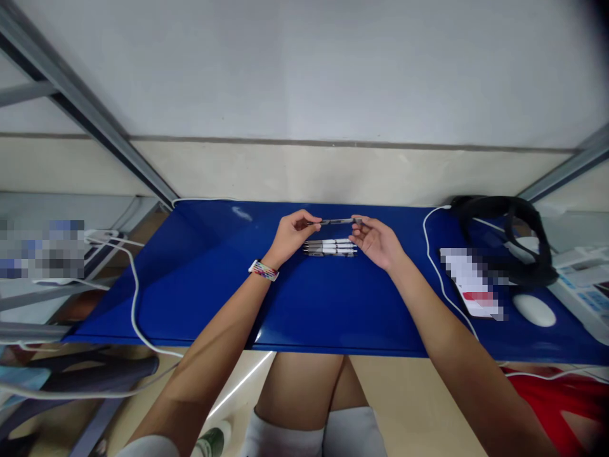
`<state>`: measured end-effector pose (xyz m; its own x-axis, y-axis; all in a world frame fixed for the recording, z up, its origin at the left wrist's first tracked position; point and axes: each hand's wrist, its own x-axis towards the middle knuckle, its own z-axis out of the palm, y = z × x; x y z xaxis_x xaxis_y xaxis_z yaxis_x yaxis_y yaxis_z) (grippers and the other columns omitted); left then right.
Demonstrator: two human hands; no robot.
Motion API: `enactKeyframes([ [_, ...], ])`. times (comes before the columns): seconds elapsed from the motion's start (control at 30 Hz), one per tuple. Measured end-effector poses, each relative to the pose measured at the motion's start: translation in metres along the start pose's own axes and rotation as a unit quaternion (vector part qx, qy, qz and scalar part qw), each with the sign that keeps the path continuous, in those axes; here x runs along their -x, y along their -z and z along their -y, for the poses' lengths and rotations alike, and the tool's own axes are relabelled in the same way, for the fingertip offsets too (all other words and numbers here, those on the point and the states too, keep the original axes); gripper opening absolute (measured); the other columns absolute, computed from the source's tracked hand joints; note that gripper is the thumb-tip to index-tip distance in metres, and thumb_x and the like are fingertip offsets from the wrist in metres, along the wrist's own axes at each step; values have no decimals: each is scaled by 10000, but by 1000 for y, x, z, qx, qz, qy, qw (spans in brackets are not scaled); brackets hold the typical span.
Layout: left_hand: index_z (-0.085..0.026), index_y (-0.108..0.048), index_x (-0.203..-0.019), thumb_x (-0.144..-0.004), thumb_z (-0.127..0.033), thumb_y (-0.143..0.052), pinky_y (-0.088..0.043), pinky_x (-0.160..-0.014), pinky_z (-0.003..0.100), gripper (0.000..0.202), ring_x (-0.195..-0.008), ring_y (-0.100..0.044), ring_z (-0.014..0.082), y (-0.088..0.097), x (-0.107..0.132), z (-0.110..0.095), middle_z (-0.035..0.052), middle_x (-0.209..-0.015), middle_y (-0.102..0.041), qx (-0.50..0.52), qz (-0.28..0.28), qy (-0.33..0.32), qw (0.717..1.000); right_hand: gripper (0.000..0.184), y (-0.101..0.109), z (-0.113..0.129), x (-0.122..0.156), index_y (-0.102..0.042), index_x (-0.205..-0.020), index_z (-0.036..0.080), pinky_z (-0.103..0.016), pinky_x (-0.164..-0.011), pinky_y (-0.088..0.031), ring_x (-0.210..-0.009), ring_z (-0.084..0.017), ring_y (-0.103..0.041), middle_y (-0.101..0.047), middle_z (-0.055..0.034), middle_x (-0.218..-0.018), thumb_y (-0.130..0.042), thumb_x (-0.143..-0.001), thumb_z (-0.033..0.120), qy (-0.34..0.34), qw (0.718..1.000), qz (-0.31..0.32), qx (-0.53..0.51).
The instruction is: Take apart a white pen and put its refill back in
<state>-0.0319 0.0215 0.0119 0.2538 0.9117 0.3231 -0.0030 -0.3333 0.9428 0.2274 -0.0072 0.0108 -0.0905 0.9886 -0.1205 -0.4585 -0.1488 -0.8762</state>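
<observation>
A slim dark pen lies level between my two hands, just above the blue tabletop. My left hand, with a patterned band on its wrist, pinches the pen's left end between thumb and fingers. At the other end, my right hand grips the pen with its fingertips. Right below, several pens with white and dark barrels lie side by side in a row. The right hand's lower fingers are close to the ends of that row; whether they touch is hard to see.
On the right are a black headset-like strap, a phone with a blurred screen and a white mouse. One white cable runs beside them, another hangs over the left edge. A wall stands behind.
</observation>
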Motion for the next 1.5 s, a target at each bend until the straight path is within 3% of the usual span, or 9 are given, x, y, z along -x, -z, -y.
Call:
enactKeyframes([
  [0.1, -187, -770, -994, -877, -359, -857, -570, -798, 329, 225, -842, -759, 186, -3, 1, -2, 69, -921, -811, -3, -5, 0, 1000, 400, -1, 4, 4, -800, -1227, 195, -333, -812, -682, -740, -164, -661, -782, -67, -960, -706, -927, 444, -29, 999, 41, -21],
  [0.2, -191, -750, -1049, -873, -334, -853, -564, -760, 318, 250, -819, -770, 189, -6, 2, -3, 56, -886, -797, -9, -27, 5, 1000, 449, -3, 4, 6, -782, -1284, 207, -328, -751, -664, -776, -179, -663, -798, -90, -1082, -640, -944, 462, -13, 998, 57, -5],
  [0.57, -194, -754, -981, -831, -317, -886, -516, -693, 298, 235, -753, -731, 162, -10, 2, 2, 36, -849, -771, -3, -37, 8, 999, 291, 0, -3, -4, -752, -1096, 232, -352, -776, -648, -769, -182, -645, -718, -53, -887, -737, -852, 390, 23, 999, 26, -19],
  [0.73, -193, -746, -993, -836, -344, -878, -540, -706, 310, 256, -753, -741, 173, -10, 1, 1, 43, -827, -777, 0, -33, 15, 999, 333, 0, -4, -4, -757, -1153, 227, -402, -871, -665, -851, -207, -698, -763, -78, -981, -689, -899, 432, 39, 999, 14, 3],
  [0.87, -195, -755, -991, -835, -342, -875, -546, -698, 312, 245, -751, -747, 175, -10, 1, 1, 51, -841, -788, -1, -31, 15, 999, 299, -2, -7, -5, -751, -1098, 230, -392, -861, -659, -848, -209, -680, -711, -60, -888, -710, -874, 424, 49, 999, 9, 8],
  [1.07, -184, -757, -989, -839, -328, -870, -546, -697, 301, 237, -770, -757, 174, -10, 1, 0, 60, -865, -796, 2, -35, 16, 999, 392, -2, -9, -5, -746, -1181, 230, -391, -895, -649, -864, -202, -666, -705, -64, -951, -681, -918, 513, 59, 998, 25, -13],
  [1.23, -190, -764, -984, -835, -318, -873, -531, -674, 297, 225, -749, -751, 174, -11, 2, 0, 52, -837, -789, 1, -34, 24, 999, 262, 2, -12, -9, -709, -1074, 263, -391, -862, -650, -839, -199, -662, -674, -33, -869, -760, -891, 443, 68, 997, 35, -2],
  [1.37, -187, -764, -976, -832, -310, -873, -510, -648, 282, 219, -756, -755, 173, -12, 2, 1, 51, -841, -787, 4, -36, 22, 999, 280, 0, -13, -9, -721, -1118, 260, -386, -875, -650, -853, -192, -678, -698, -34, -899, -738, -926, 464, 67, 997, 33, -25],
  [1.5, -190, -768, -981, -835, -298, -875, -491, -619, 271, 211, -706, -730, 155, -11, 1, 1, 34, -794, -769, -4, -41, 14, 999, 128, -4, -10, -6, -709, -1015, 250, -290, -722, -643, -752, -160, -648, -670, -18, -812, -737, -927, 339, 18, 994, 33, -105],
])
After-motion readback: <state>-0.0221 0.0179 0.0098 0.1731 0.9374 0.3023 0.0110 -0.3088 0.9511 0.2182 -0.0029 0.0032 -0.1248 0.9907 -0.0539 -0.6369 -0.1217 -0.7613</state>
